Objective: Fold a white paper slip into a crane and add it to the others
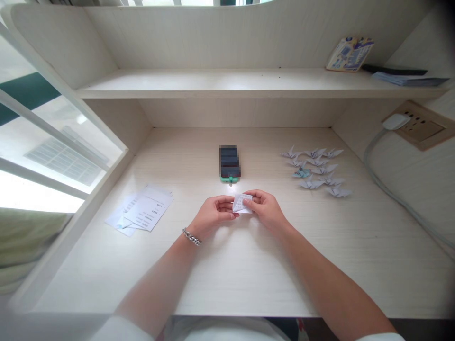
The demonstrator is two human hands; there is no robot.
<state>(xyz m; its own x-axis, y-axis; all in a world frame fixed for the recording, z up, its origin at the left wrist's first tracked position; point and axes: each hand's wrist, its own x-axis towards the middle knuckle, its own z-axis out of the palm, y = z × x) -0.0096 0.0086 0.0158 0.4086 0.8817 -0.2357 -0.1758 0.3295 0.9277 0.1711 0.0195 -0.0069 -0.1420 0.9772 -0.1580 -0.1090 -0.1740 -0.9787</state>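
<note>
A small folded piece of white printed paper [241, 202] is held between both hands just above the pale wooden desk [249, 265]. My left hand [213, 215], with a metal bracelet at the wrist, pinches its left side. My right hand [266, 208] pinches its right edge with thumb and fingers. Both hands are closed on the paper, near the middle of the desk.
A phone [230, 163] lies just behind the hands. Several folded paper cranes [316, 170] sit at the right back. Printed paper slips [144, 213] lie at the left. A wall socket with plug and cable [401, 124] is on the right; a shelf [231, 83] carries a booklet [350, 53].
</note>
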